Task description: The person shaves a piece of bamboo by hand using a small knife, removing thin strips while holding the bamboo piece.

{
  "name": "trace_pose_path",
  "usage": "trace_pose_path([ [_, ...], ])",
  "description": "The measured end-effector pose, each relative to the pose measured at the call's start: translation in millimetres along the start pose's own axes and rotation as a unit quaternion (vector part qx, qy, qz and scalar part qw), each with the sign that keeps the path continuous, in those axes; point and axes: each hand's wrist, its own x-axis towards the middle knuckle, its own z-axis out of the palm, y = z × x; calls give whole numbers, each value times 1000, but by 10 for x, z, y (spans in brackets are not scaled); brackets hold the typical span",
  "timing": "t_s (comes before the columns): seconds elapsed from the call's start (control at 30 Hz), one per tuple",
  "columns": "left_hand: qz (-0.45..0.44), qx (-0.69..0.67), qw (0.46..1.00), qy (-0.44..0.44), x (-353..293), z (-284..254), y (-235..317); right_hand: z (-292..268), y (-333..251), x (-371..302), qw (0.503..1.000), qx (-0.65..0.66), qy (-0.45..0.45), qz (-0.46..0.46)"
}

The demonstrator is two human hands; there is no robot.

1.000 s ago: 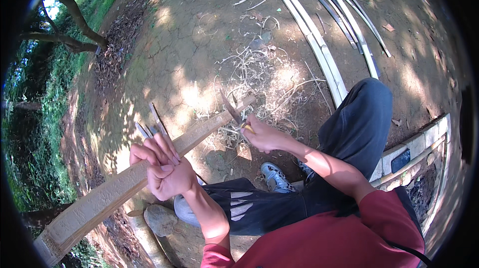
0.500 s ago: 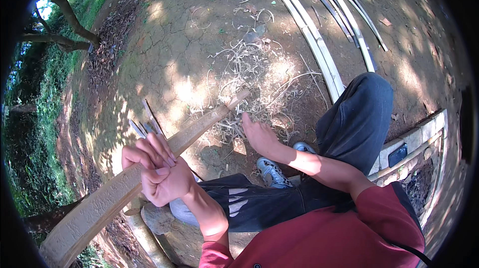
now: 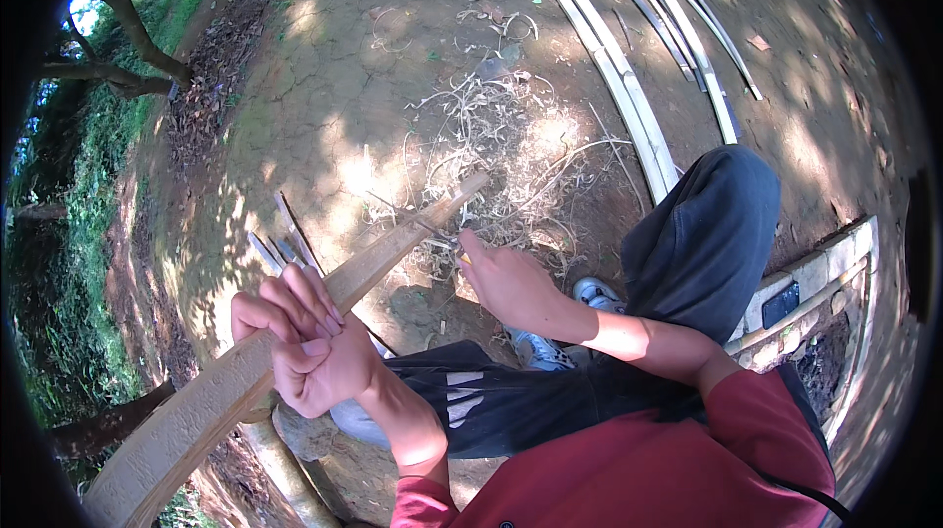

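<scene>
Wooden bar [image 3: 196, 405], right across the person's front, slanting from the lower left up to a narrow tip over the middle of the scene! And there's the knife [image 3: 444, 236], its thin blade lying across the bar in this view, just short of that tip; whether the edge touches the wood, I can't tell. The right hand [image 3: 516, 282] has it, fingers closed round the handle, a flash of yellow showing. Over to the left hand [image 3: 319, 351]: palm up, fingers curled in, thumb near the fingertips, overlapping the bar, and whether it's pinching anything I cannot tell. Beyond the bar, thin strips [image 3: 295, 228] poke up behind those knuckles. Past the tip, a tangle of curly shavings [image 3: 491, 125] covers the sunlit dirt ground [image 3: 344, 66]. Upper right, long pale strips [image 3: 614, 71] lie side by side, with dark strips [image 3: 668, 32] further out. Closer in, it's dark trousers [image 3: 707, 233], a patterned shoe [image 3: 540, 351] and a red shirt [image 3: 629, 469]. Far right, a dark phone-like slab [image 3: 781, 304] rests on a low ledge; far left, tree branches [image 3: 138, 27] and greenery.
</scene>
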Motion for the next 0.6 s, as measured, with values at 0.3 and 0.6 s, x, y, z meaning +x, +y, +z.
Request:
trace_pose_path([
  [0.3,-3,-25,999,24,100,-84,-18,85,500,389,986,135,-85,37],
  [0.6,0,-11,1000,15,-40,-38,17,-54,-130,-108,999,38,-34,12],
])
